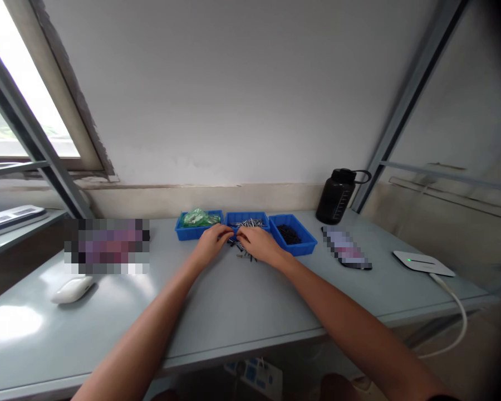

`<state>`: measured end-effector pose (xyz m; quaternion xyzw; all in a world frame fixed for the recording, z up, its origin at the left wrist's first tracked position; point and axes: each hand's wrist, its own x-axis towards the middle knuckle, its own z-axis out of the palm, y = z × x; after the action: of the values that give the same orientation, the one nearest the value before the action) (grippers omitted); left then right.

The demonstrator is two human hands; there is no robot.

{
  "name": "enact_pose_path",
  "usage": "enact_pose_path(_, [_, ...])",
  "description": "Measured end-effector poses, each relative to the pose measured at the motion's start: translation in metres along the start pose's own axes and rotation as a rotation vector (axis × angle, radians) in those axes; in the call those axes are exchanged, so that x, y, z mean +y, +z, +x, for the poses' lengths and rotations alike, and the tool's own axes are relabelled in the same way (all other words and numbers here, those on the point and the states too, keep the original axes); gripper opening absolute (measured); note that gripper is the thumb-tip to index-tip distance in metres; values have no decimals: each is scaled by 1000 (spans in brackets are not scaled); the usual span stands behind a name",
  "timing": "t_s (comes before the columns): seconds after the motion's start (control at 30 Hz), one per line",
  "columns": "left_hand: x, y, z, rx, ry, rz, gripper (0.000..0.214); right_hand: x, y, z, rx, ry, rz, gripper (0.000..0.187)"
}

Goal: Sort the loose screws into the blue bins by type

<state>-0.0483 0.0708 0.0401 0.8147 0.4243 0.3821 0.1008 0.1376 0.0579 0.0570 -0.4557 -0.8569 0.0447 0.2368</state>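
My left hand (212, 243) and my right hand (259, 243) meet fingertip to fingertip over the table, both with fingers pinched together. Whatever lies between the fingertips is too small to make out. Just below them is a loose pile of small dark and silvery screw-like pieces (244, 256). Behind the hands stands a blue bin (247, 215) of long silvery screw-like pieces (253, 223), its front partly hidden by my fingers. To its left, another blue bin (184, 235) holds a crumpled green plastic bag (198, 218). A third blue bin (305, 247), on the right, contains small black pieces (290, 234).
A black bottle (336, 197) stands at the back right, near a phone-like device (346, 249) with a blurred screen. Farther right lies a white box (421, 263) with a cable (457, 303). On the left are a white mouse (73, 290) and a pixelated object (112, 245).
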Motion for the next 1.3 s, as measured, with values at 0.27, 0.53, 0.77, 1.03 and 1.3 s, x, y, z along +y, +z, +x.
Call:
enact_pose_path(0.27, [-10, 6, 0, -81, -7, 16, 19, -4, 0, 1, 83, -65, 53, 15])
enact_pose_path(0.53, [-7, 5, 0, -38, 4, 14, 18, 1, 0, 3, 128, -49, 53, 15])
enact_pose_path(0.77, [-5, 2, 1, 18, 6, 0, 21, 6, 5, 2, 33, -54, 34, 13])
enact_pose_path(1.03, [-7, 2, 0, -2, 6, 0, 20, 6, 5, 2, 38, -26, 25, 15])
enact_pose_path(1.3, [-14, 8, 0, -91, -6, 14, 16, 2, 0, 2, 83, -52, 57, 12])
